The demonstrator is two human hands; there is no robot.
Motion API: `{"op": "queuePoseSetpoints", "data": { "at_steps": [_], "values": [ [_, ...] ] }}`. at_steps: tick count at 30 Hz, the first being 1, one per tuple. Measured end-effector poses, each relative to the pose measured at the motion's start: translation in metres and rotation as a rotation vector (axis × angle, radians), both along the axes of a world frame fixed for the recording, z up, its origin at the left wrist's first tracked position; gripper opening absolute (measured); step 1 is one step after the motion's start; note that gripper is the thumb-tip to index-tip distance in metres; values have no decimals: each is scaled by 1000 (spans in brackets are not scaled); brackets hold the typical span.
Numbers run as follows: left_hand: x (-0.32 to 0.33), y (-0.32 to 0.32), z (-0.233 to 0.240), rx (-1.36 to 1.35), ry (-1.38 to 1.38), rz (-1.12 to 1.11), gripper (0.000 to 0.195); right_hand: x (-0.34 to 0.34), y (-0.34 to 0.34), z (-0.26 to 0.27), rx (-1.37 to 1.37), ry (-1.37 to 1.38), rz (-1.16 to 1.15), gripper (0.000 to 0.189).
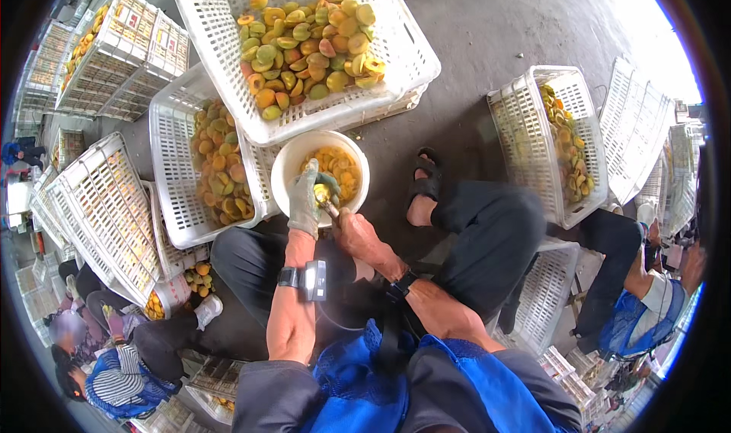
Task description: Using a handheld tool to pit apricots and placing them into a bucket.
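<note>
My left hand (304,201), in a pale work glove, grips a yellow-green piece of fruit (321,191), apparently a peach half. In my bare right hand (365,240) is a small hand tool (329,208) with a metal working end, which meets the fruit. Most of the tool's handle is hidden by my fingers. Both hands are over the near side of a white plastic bucket (278,173) that holds orange-yellow fruit pieces (342,167). Just beyond the bucket, a large white plastic crate (408,70) contains many halved fruits (314,50).
Left of the bucket stands another white crate (171,164) of fruit. A fruit-filled crate (514,124) sits to the right on the concrete floor (462,39). Stacked crates (123,53) rise at far left. Seated co-workers (123,376) are close on both sides.
</note>
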State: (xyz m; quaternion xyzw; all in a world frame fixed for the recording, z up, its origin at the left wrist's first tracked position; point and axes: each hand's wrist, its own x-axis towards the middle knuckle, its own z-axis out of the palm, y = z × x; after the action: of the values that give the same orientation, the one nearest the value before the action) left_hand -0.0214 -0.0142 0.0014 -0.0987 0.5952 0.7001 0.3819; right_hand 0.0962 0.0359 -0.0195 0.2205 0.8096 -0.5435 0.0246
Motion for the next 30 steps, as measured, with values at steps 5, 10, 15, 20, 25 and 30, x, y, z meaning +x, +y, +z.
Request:
{"op": "queuePoseSetpoints", "data": {
  "at_steps": [5,10,15,20,25,30],
  "values": [
    [1,-2,6,10,-50,-78,42,-4,-4,7,-468,142,50,16],
    [1,-18,-28,67,-59,34,43,-11,9,52,-771,3,132,11],
    [-12,-16,-55,21,77,164,44,-12,14,39,-1003,-168,135,8],
    [-32,-24,9,-68,191,281,49,-6,17,28,-934,-218,-2,16],
    [-57,-53,33,-303,590,529,36,-8,19,10,-761,-153,-12,18],
    [-81,-45,56,-588,1102,416,23,-6,29,5,-796,-171,-116,18]
  ]
}}
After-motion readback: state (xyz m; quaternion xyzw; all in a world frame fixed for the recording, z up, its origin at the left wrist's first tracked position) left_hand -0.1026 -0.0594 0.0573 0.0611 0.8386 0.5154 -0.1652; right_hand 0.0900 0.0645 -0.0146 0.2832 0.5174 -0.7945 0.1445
